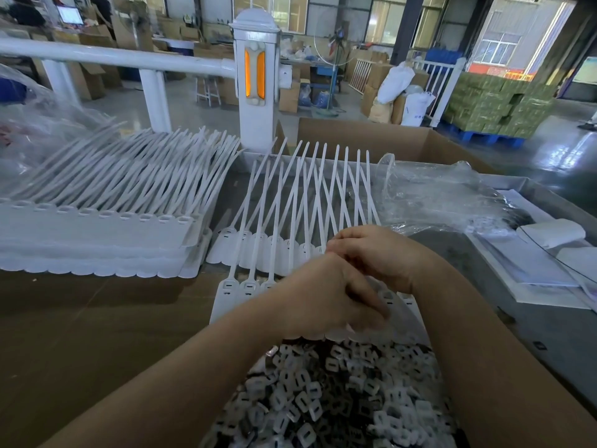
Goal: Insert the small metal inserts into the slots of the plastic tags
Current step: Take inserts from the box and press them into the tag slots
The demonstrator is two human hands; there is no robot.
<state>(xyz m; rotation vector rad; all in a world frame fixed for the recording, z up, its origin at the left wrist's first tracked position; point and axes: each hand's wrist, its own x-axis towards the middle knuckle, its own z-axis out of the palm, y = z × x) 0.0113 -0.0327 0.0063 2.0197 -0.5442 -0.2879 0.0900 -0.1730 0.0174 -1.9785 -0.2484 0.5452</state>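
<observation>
Hands: two, left hand (326, 295) with fingers curled down over the tags, right hand (371, 253) curled; what either pinches is hidden.
Tag strips (245, 253): two at centre, partly covered.
Inserts (339, 392): uncountable heap, 6 o'clock.
Stack (97, 234): one, 9 o'clock.

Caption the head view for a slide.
Both hands work over a strip of white plastic tags, above a pile of small inserts.

White square post w/ orange reflector (255, 76) stands well beyond the hands; open brown cardboard box (381, 137) just right of it; crumpled clear plastic bag (436, 195) right of the hands (contents unclear).
</observation>
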